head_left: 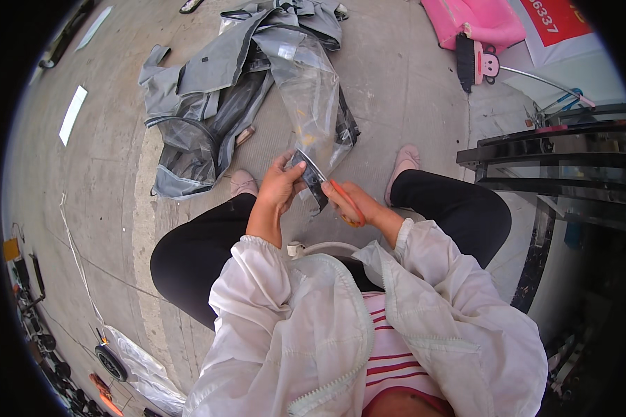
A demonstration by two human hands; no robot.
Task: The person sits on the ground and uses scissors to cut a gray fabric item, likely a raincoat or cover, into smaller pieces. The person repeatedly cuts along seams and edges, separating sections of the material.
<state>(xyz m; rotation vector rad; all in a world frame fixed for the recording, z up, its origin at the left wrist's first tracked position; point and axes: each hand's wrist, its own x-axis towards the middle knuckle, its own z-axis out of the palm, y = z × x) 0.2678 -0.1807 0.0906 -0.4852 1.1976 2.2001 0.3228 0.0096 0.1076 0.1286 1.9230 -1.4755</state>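
Note:
My left hand (279,182) grips the dark, folded edge of a clear plastic sheet (305,90) between my knees, fingertips beside the metal blades. My right hand (358,201) is closed on the orange-handled scissors (352,219), whose blades lie along that dark strip and point up and to the left. The sheet runs into a heap of grey fabric with clear panels and dark trim (209,76) on the floor beyond my hands.
A pink padded seat (487,21) and a black-and-pink monkey-face item (489,66) sit at the upper right. Black metal rails (528,153) stand beside my right knee. A wheel (110,361), a white cord (76,257) and assorted items lie on the concrete floor (104,181) at left.

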